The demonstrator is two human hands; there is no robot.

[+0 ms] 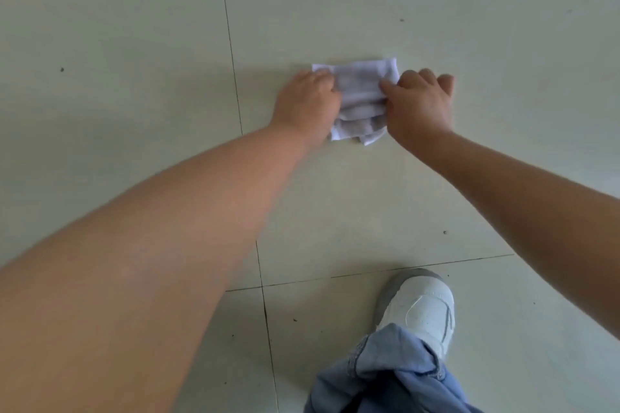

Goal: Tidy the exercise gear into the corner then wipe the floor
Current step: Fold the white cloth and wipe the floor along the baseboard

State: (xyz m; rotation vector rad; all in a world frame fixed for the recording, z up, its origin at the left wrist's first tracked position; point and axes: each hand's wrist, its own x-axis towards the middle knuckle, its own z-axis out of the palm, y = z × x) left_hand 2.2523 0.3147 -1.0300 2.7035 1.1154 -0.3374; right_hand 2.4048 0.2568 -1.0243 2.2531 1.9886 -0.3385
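Both hands work a crumpled white cloth (360,100) on the tiled floor (134,43): our left hand (307,100) and right hand (417,104) pinch its opposite edges. We judge flattening it first, then pressing evenly across each tile, wipes best. No exercise gear shows.

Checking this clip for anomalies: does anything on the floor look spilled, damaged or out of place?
Nothing stands out. Both hands, left and right, hold a folded white cloth on the tiled floor. Only a few small dark specks dot the tiles.
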